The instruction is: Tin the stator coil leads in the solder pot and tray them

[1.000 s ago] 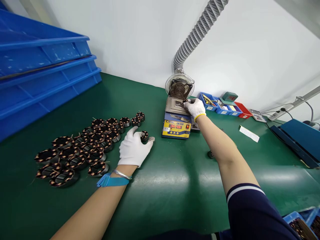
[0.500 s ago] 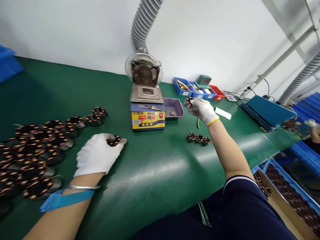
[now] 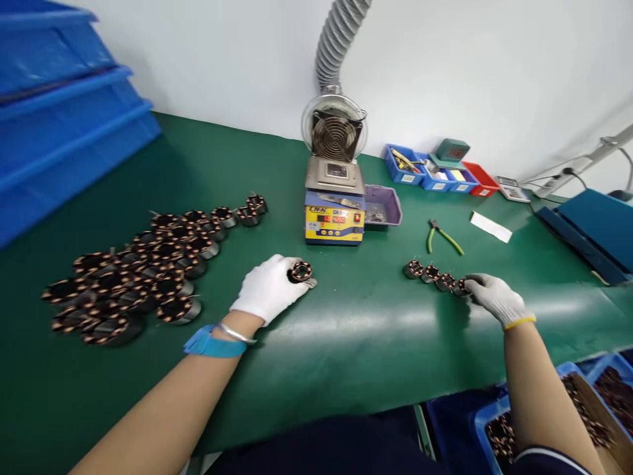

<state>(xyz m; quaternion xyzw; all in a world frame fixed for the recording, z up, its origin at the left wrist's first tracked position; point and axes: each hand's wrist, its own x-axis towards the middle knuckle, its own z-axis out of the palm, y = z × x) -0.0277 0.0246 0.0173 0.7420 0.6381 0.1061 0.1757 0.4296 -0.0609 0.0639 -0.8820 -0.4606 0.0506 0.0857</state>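
Observation:
In a white glove, my left hand [image 3: 271, 285] grips a motor stator [image 3: 300, 271], a dark ring with copper windings, just above the green table in front of the yellow-and-blue solder pot [image 3: 335, 221]. My right hand [image 3: 497, 298], also gloved, has its fingers closed on another stator [image 3: 461, 286] at the right end of a short row. The other stators of that row [image 3: 430, 274] sit beside it on the table, thin wire ends sticking up. To the left, many more stators [image 3: 165, 251] lie grouped together.
Green-handled cutters [image 3: 444, 236] and a white strip [image 3: 490, 226] lie at the right. Beside the pot is a purple tray [image 3: 390, 206]. Small blue bins [image 3: 403, 165] and a red bin [image 3: 482, 179] line the wall. Stacked blue crates [image 3: 74, 132] stand left; a fume hose [image 3: 339, 43] hangs above.
My right hand has come down from beside the purple tray to the row's right end, bringing its stator to the table. My left hand still holds its stator. The view has swung left.

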